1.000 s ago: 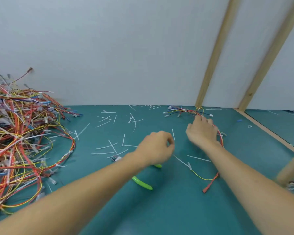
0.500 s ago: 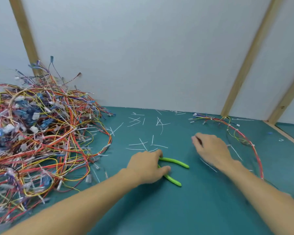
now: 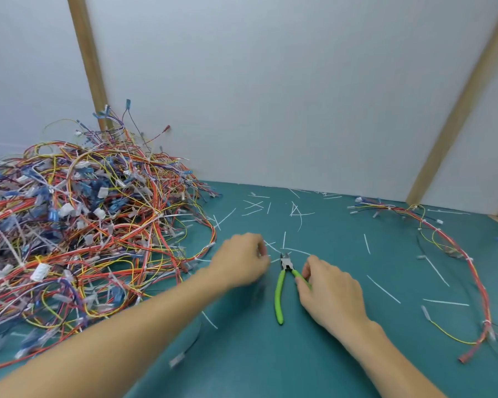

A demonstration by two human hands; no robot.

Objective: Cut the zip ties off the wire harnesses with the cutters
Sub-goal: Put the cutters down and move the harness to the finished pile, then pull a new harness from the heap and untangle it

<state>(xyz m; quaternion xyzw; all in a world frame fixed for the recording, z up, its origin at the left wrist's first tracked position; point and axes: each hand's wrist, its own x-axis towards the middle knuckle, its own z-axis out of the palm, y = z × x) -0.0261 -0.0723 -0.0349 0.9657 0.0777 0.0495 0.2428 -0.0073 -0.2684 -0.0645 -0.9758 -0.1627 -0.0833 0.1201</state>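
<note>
Reaching: right hand [image 3: 329, 291] fingers curled on cutters [image 3: 281, 288] | left hand [image 3: 242, 261] loosely curled, empty

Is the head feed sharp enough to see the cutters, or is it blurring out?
Head view: cutters sharp mid-frame; left hand motion-smeared at the fingers; wire pile softens toward the left edge; wooden posts lean from wide-angle distortion; lighting flat, no glare.
</note>
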